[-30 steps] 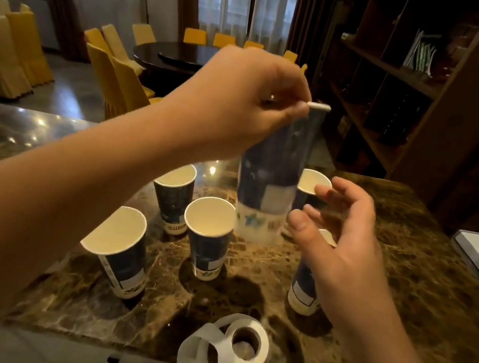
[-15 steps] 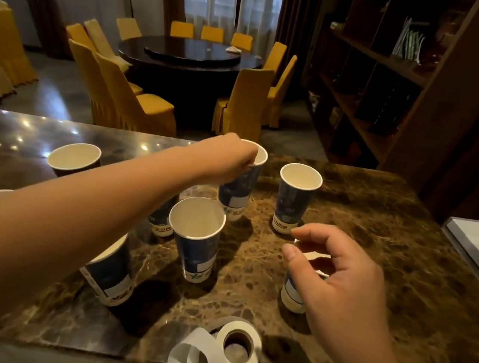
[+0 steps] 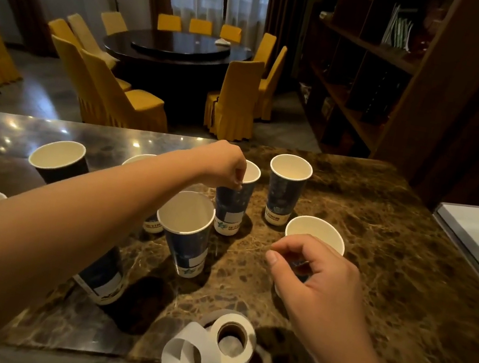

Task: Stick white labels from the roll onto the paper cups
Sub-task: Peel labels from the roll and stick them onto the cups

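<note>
Left grip [image 3: 225,164] pinching rim of labelled cup [image 3: 233,199] at 12 on surface [image 3: 378,252]; right grip [image 3: 311,272] loosely curled, holding nothing. Three cups visibly labelled, others unclear. Label roll [image 3: 231,343] at 6

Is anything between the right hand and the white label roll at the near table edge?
Nothing visible does. The right hand hovers over bare brown marble table, and the white label roll lies just nearer and left, with no blue paper cup between them.
</note>
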Tool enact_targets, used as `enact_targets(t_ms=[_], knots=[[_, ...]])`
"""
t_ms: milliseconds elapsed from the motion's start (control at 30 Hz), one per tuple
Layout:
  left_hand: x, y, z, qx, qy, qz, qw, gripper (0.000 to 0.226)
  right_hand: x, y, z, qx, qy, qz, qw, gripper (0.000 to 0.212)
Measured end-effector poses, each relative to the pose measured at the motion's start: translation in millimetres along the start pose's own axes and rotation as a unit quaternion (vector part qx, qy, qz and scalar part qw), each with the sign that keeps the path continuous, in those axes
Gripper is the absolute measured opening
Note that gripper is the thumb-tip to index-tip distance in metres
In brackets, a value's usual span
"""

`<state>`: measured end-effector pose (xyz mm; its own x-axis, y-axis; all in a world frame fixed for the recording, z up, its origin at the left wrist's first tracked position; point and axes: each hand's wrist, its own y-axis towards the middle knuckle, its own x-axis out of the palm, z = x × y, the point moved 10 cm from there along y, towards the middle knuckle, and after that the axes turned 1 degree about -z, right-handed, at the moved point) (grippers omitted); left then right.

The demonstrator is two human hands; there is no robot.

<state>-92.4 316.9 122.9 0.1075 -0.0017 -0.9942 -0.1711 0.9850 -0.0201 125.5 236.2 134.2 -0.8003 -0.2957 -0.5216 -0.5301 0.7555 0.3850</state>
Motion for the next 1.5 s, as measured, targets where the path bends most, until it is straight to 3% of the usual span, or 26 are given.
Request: enact_targets(t_ms=[600, 733, 833, 900, 967, 1067, 1133, 1200, 1367, 1500], knots=[[-6.5, -19.5, 1.3, 0.001, -0.022, 0.011, 1.0, 0.032, -5.8, -3.6, -0.4, -0.029, -0.003, 0.019, 0.999, 0.005], [-50.7, -53.3, 16.4, 0.015, -0.052, 0.092, 0.994, 0.033, -6.7, -7.8, -3.8, -0.047, 0.003, 0.014, 0.999, 0.005], [-72.1, -125.1, 46.7, 0.073, -0.166, 0.179, 0.967, 0.027, -4.0, -17.5, -1.7, -0.069, 0.001, 0.004, 0.998, 0.008], [-50.2, -173.9, 66.5, 0.117, -0.236, 0.163, 0.951, 0.024, 0.4, -27.5, 5.6, -0.074, 0.0, -0.008, 0.997, 0.006], [3.2, -199.5, 71.6, 0.108, -0.257, 0.099, 0.955, 0.032, 8.5, -38.8, 16.8, -0.069, -0.008, -0.028, 0.997, 0.005], [83.4, -209.2, 57.6, 0.019, -0.231, 0.048, 0.972, 0.059, 29.5, -53.8, 40.9, -0.027, -0.017, -0.07, 0.997, 0.004], [124.0, -214.5, 45.1, -0.058, -0.259, 0.019, 0.964, 0.076, 49.6, -63.1, 57.2, 0.001, -0.032, -0.112, 0.993, 0.006], [150.8, -220.5, 40.0, -0.084, -0.277, -0.004, 0.957, 0.08, 70.3, -71.3, 65.4, 0.001, -0.069, -0.165, 0.984, 0.013], [160.2, -233.1, 30.6, -0.068, -0.233, 0.022, 0.97, 0.046, 115.5, -92.2, 74.7, -0.042, -0.209, -0.315, 0.925, 0.042], [159.9, -246.0, 18.5, -0.08, -0.261, 0.048, 0.961, 0.023, 118.3, -92.7, 76.3, -0.042, -0.247, -0.303, 0.919, 0.031]])
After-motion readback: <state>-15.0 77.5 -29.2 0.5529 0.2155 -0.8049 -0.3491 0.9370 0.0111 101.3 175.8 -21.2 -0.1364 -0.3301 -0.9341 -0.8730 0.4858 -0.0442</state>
